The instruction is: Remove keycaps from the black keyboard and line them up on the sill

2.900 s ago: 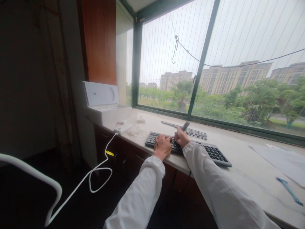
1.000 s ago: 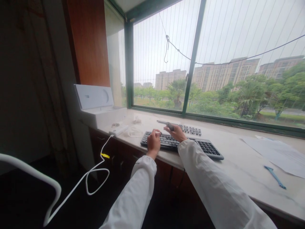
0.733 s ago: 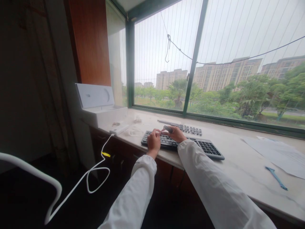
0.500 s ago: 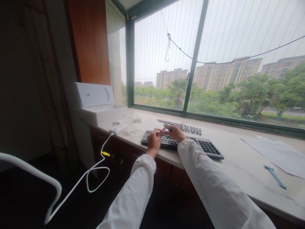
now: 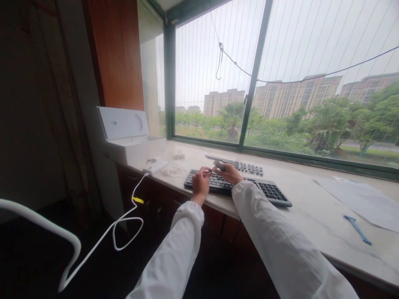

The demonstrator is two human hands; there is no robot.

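Note:
A dark grey keyboard [image 5: 274, 194] lies along the front of the marble counter, with my two hands over its left half. My left hand [image 5: 201, 183] is closed, thumb and fingertips pinching a small dark piece [image 5: 210, 170] that looks like a keycap. Closed around a short grey tool [image 5: 219, 166] is my right hand [image 5: 231, 174]; I cannot make out the tool's kind. The fingertips of both hands are close together, with a small gap between them. Behind the keyboard, loose dark keycaps [image 5: 249, 168] lie in rows, partly hidden by my right hand.
At the left stands an open white box [image 5: 134, 147]. A white device [image 5: 156, 167] with a white cable [image 5: 109, 228] lies by the counter's edge, the cable hanging down. White papers [image 5: 358, 199] and a blue tool [image 5: 358, 229] lie at the right. A window is behind.
My left fingertips have drawn slightly left, away from the right hand, with the small dark piece in them. My right hand stays in nearly the same place with the grey tool.

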